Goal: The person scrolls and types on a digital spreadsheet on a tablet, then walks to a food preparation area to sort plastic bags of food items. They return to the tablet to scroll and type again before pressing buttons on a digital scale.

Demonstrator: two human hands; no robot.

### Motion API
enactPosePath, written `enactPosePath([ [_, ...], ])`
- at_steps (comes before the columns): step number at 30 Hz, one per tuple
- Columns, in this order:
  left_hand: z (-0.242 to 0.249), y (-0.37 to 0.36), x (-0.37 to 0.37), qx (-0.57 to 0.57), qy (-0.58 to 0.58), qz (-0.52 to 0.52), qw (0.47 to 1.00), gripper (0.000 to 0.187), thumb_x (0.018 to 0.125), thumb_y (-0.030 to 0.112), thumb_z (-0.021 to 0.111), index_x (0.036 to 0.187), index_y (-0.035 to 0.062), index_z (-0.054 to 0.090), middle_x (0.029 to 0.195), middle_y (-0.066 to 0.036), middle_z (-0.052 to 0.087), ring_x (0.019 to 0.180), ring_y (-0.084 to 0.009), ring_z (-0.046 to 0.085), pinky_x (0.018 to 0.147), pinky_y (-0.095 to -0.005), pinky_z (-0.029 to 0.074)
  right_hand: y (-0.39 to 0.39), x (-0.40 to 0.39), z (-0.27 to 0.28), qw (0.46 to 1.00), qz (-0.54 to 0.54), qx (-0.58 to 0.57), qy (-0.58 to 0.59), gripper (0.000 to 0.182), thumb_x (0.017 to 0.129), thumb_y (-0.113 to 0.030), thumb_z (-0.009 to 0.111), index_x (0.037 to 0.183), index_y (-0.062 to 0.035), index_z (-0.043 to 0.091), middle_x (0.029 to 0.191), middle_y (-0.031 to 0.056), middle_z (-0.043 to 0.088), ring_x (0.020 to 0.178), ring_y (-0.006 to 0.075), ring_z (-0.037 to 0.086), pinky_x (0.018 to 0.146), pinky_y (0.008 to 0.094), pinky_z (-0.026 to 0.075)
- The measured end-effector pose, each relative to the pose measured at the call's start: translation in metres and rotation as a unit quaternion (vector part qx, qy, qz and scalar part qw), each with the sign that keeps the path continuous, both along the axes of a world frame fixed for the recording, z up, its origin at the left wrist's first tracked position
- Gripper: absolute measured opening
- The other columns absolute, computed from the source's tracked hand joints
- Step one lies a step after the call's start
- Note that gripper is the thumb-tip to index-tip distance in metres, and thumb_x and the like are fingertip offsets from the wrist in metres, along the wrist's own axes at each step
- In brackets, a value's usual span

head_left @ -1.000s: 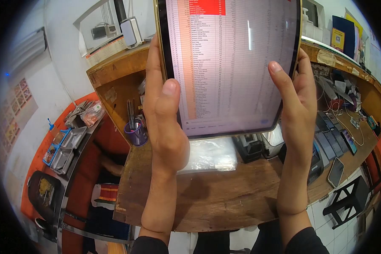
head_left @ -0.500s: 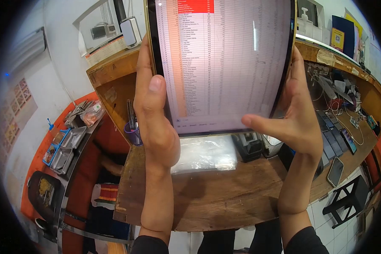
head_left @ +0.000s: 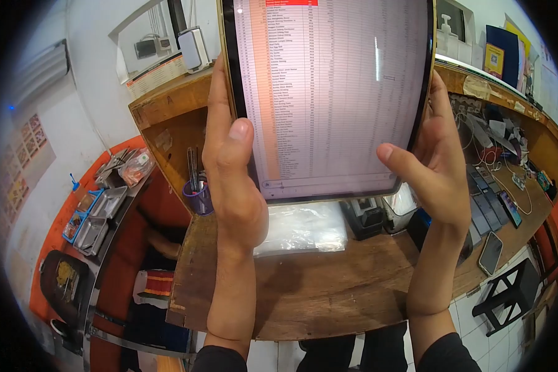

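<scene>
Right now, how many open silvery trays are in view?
2, both at the left of the picture: a farther tray and, right next to it, a nearer tray. More may be hidden under the clutter beyond.

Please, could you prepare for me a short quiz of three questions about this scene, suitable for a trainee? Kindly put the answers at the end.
1. True or false: the tablet is held up above the wooden desk, between the left hand and the right hand.

2. What lies on the desk just below the tablet, as seen in the view?
A) A book
B) Clear plastic
C) A plate

3. Fill in the missing word: the stool at the right side is coloured ____.

Key: 1 true; 2 B; 3 black.
</scene>
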State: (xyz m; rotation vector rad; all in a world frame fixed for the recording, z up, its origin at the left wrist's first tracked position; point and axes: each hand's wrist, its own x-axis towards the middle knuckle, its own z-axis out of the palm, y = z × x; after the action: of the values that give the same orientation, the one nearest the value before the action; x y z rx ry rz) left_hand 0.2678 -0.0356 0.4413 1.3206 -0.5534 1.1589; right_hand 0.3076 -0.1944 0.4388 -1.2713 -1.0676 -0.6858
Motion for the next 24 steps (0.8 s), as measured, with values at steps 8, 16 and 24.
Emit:
enactPosePath([
  [8,-0.006,0.036,0.019,0.134,-0.053,-0.056,0.988,0.074,0.077,0.013,0.04,0.144,-0.0057,0.017,0.137,-0.021,0.042,0.122,-0.0215,0.048,0.104,-0.0346,0.037,0.0,0.004,-0.001,0.999,-0.03,0.011,-0.009,0.074,0.078,-0.011,0.061,0.138,0.0075,0.022,0.124,0.0212,0.05,0.117,0.024,0.05,0.101,0.0344,0.038],
  [16,-0.008,0.033,0.014,0.118,-0.043,-0.079,0.989,0.082,0.068,0.002,0.044,0.144,-0.0059,0.016,0.136,-0.02,0.043,0.12,-0.0219,0.05,0.105,-0.0349,0.037,0.005,-0.004,0.001,0.999,0.008,0.034,0.034,0.059,0.088,-0.003,0.057,0.136,0.0067,0.026,0.121,0.0195,0.053,0.112,0.0204,0.053,0.095,0.0317,0.043],
  [24,-0.006,0.033,0.017,0.108,-0.058,-0.095,0.988,0.08,0.069,0.002,0.044,0.144,-0.0043,0.02,0.137,-0.018,0.043,0.122,-0.0215,0.047,0.106,-0.035,0.035,0.0,0.003,-0.001,0.999,0.028,0.034,0.008,0.067,0.081,0.0,0.058,0.137,0.0078,0.023,0.124,0.021,0.05,0.117,0.0229,0.05,0.099,0.0347,0.04],
])
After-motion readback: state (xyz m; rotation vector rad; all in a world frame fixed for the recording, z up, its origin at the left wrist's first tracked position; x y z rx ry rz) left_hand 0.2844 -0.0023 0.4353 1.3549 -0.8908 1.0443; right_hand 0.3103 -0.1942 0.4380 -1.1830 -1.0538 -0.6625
